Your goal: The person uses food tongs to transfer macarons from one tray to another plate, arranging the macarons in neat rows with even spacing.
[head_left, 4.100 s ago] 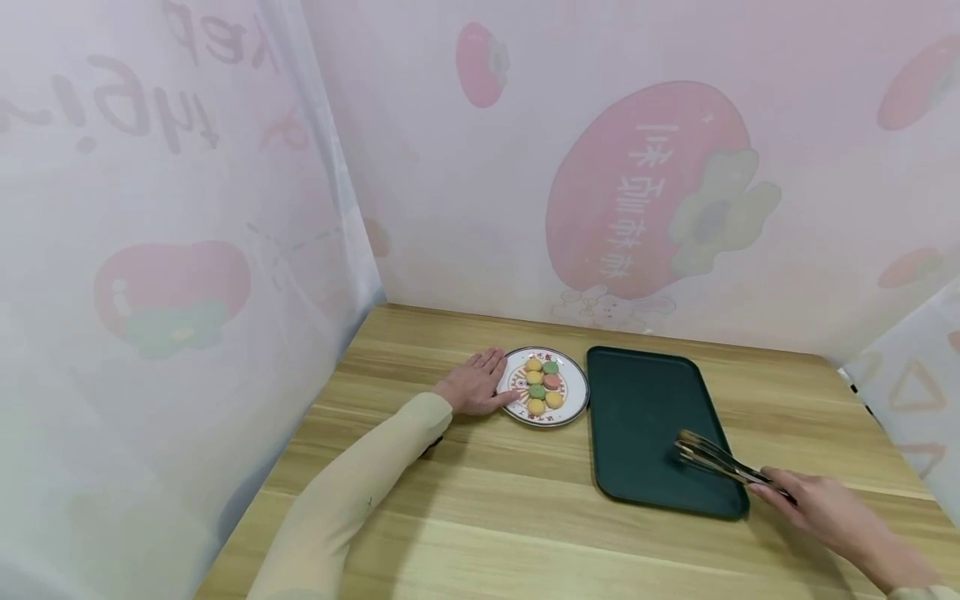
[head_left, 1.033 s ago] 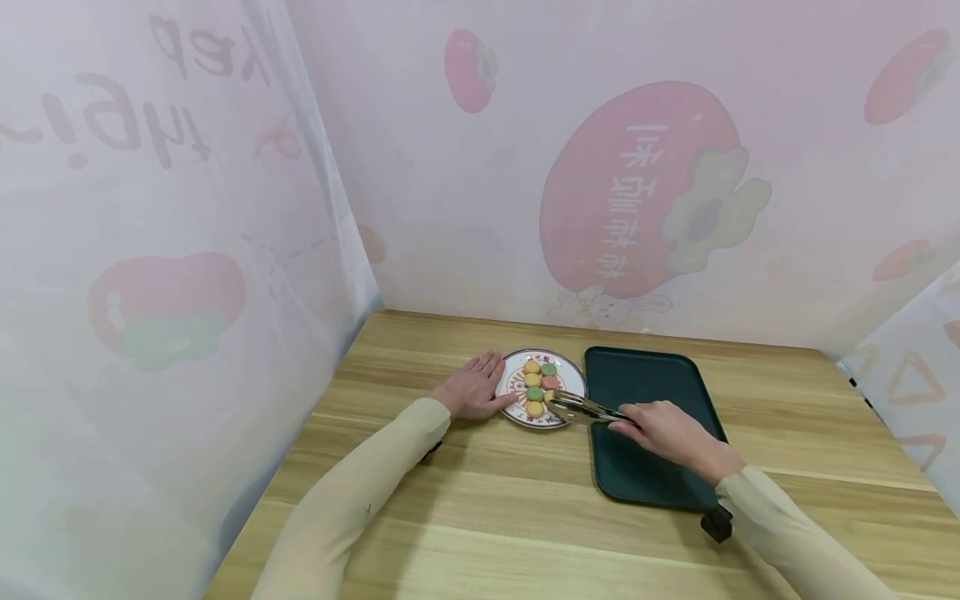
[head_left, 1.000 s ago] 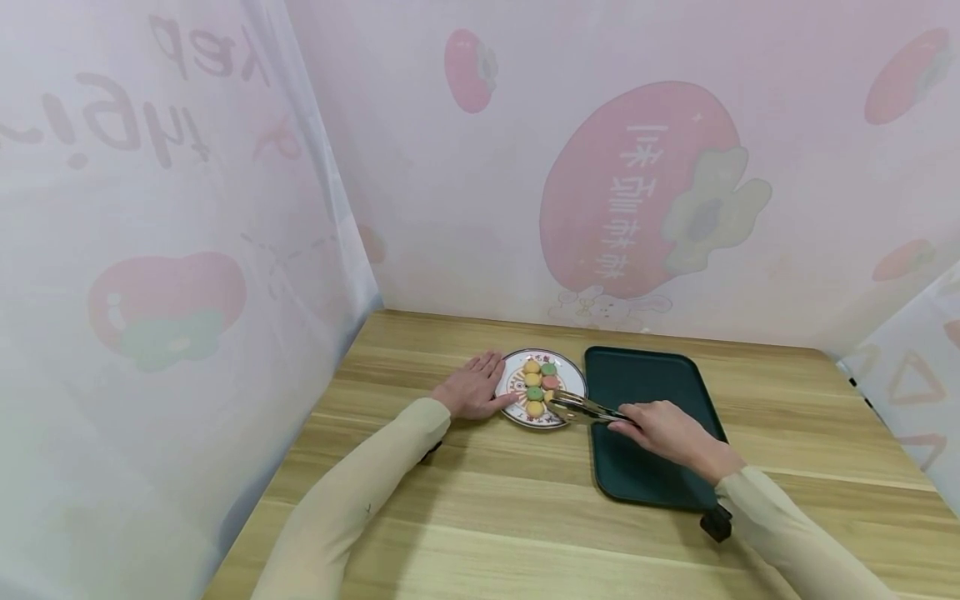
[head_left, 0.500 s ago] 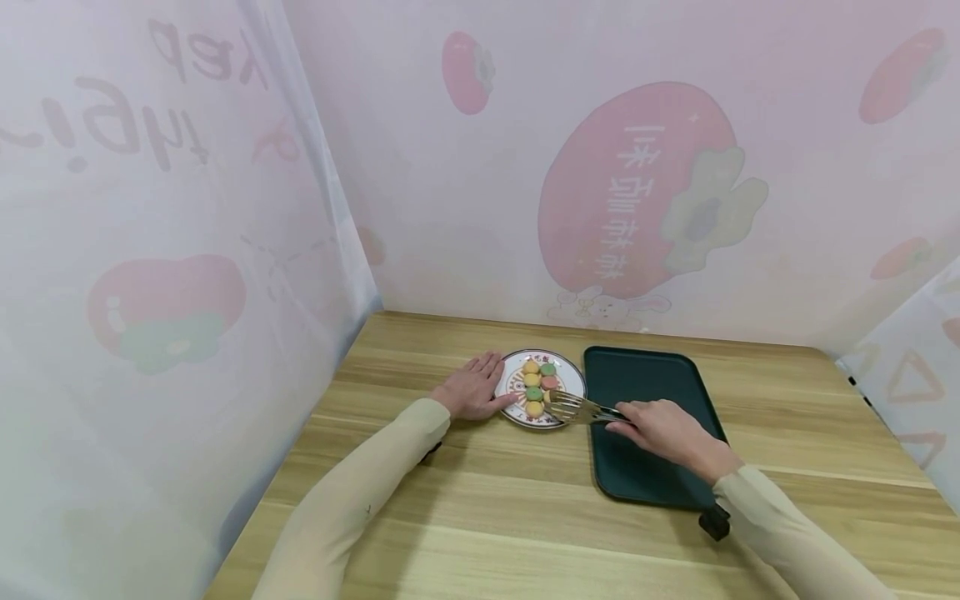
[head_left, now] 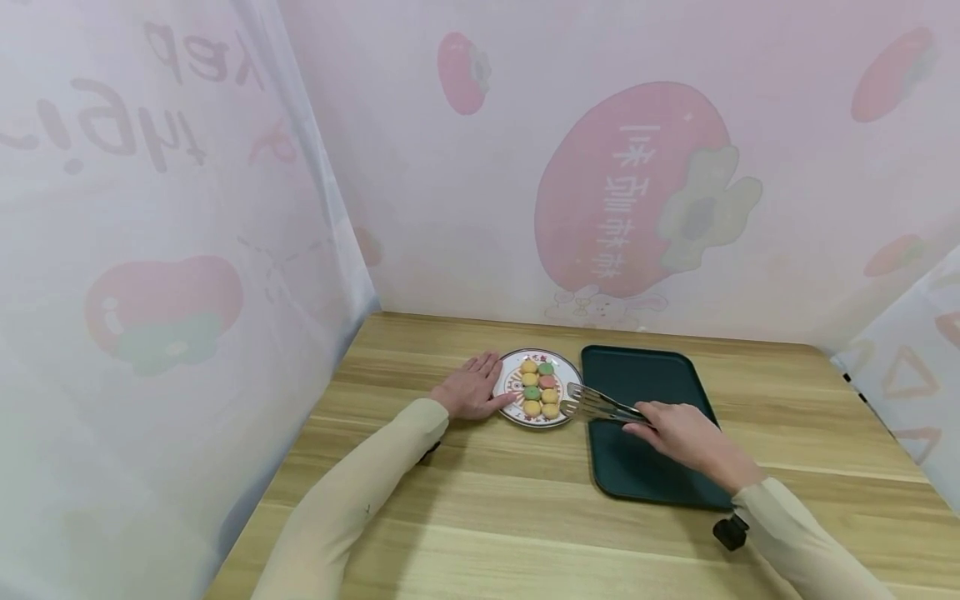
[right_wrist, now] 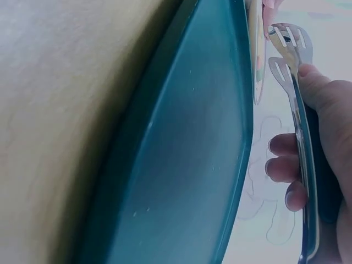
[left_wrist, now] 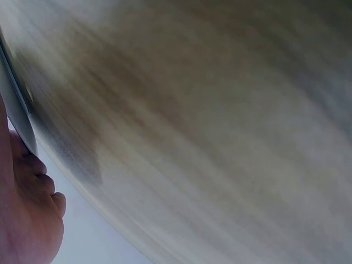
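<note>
My left hand (head_left: 471, 390) lies with straight fingers at the left edge of a round white patterned plate (head_left: 566, 371), its thumb over the rim. Two close columns of small macarons sit on the plate: several yellow macarons (head_left: 532, 408), two green and one pink macaron (head_left: 547, 382). My right hand (head_left: 682, 435) grips metal serving tongs (head_left: 611, 409) with dark handles. The tips of the tongs are apart beside the plate's right rim, with nothing between them. In the right wrist view, thumb and fingers wrap the tongs (right_wrist: 306, 165), whose heads are slotted.
Right of the plate, almost touching it, is a dark green rectangular tray (head_left: 637, 471), partly under my right forearm. The wooden table (head_left: 465, 517) meets printed cloth walls (head_left: 450, 208) at the back and sides.
My right hand came left from over the tray to the plate with the tongs. The tongs opened and drew back slightly right. One more yellow macaron now shows at the plate's lower right.
</note>
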The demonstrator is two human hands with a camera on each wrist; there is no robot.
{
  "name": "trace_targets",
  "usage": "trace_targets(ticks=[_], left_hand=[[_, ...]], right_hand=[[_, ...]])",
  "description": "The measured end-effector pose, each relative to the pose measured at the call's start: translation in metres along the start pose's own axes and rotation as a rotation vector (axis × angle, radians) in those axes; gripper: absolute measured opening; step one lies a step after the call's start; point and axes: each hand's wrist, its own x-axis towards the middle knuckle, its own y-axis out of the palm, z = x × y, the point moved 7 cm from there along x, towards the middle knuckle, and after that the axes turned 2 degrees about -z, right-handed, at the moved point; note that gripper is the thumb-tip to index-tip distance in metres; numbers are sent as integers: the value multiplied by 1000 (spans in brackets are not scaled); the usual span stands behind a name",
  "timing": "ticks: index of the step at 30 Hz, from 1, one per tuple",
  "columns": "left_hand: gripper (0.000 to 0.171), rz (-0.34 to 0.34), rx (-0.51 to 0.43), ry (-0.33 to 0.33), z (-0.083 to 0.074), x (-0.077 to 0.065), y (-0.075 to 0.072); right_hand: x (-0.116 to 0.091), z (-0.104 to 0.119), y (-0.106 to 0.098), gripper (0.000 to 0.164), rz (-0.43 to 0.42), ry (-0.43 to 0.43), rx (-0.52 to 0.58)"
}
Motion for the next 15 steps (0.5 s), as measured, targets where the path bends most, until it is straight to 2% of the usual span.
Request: trace_targets(ticks=[8,15], left_hand=[[93,-22,-12,12,0,2,-1],[94,-21,-9,15,-1,1,-1]], right_hand=[[-19,-11,-12,18,-120,16,10],[-33,-24,-15,19,-136,92,48]])
